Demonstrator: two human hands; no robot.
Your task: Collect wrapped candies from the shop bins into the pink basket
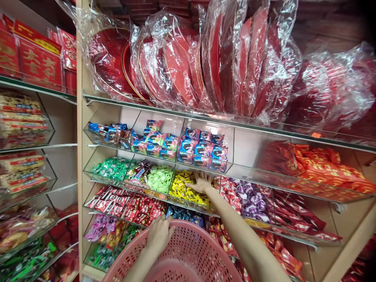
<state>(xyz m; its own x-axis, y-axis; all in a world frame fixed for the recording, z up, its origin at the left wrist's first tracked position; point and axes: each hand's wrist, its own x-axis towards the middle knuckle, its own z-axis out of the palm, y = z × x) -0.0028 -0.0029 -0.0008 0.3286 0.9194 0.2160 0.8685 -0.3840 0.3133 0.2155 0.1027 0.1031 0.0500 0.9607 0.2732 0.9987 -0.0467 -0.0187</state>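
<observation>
Grips the far rim of the basket (202, 244) with curled fingers of the left hand (160, 234). Beyond the basket, rests the nearer right hand (202, 183), with fingers loosely spread, at yellow sweets (180, 188) lying beneath and leftward; cannot tell their long axis.

We see white glare across the plastic wrap (329, 80), soft blur lower left, and a blackened upper-right corner.

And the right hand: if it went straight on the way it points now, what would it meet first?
Most likely the yellow-wrapped sweets: the right hand is spread at or just above them, though this single view leaves the exact depth unclear.
</observation>
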